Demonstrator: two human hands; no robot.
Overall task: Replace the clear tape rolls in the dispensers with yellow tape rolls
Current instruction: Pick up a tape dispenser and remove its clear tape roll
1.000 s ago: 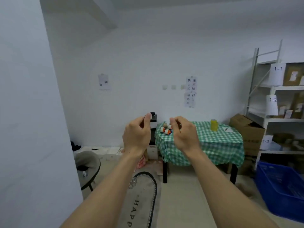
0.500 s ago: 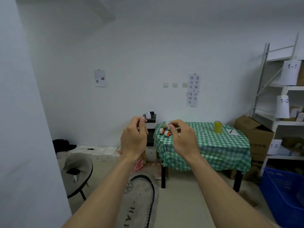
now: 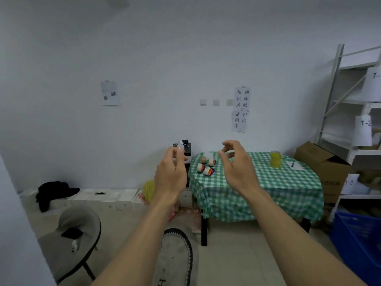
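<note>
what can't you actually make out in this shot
Head view only:
- Dispensers on the table: too small to tell which tape they carry.
- Yellow tape stack: too small to count rolls.
- Left hand: seen from behind, so whether it pinches anything is hidden.
- Shelf and blue crate: cut off by the right edge.
- Floor mat lettering: cut off by the bottom edge.

Both arms reach forward in mid-air, short of the worktop (image 3: 268,188). The left grip (image 3: 170,174) shows its back, its fingers curled away out of sight. The right grip (image 3: 237,168) is loosely curled, thumb and forefinger apart, holding nothing. Small dispensers (image 3: 208,170) cluster near the worktop's left edge, and yellow rolls (image 3: 275,159) stand stacked near its far edge.
</note>
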